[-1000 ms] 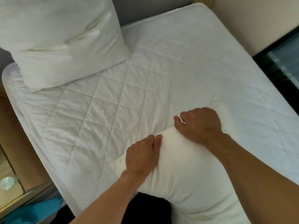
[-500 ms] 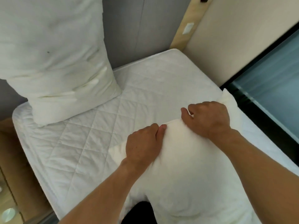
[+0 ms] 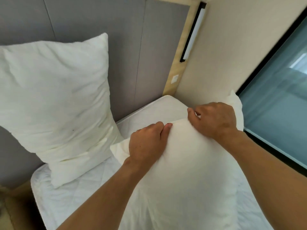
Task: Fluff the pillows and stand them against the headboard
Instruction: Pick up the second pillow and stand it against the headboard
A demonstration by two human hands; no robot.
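One white pillow (image 3: 54,103) stands upright on the left, leaning on the grey padded headboard (image 3: 136,52). A second white pillow (image 3: 187,171) is held up in front of me over the right half of the mattress (image 3: 69,201). My left hand (image 3: 146,143) grips its top edge near the left corner. My right hand (image 3: 216,120) grips the same edge further right, fingers curled over it. The pillow's right corner pokes up behind my right hand. Its lower part is out of frame.
A beige wall (image 3: 232,47) meets the headboard's wooden frame, which carries a long light bar (image 3: 192,32) and a small switch (image 3: 174,78). A dark-framed window (image 3: 279,103) runs along the bed's right side. Wooden furniture sits at the lower left.
Both hands have lifted the second pillow off the mattress and carried it toward the headboard. The view has tilted up, so the headboard and standing pillow show more fully.
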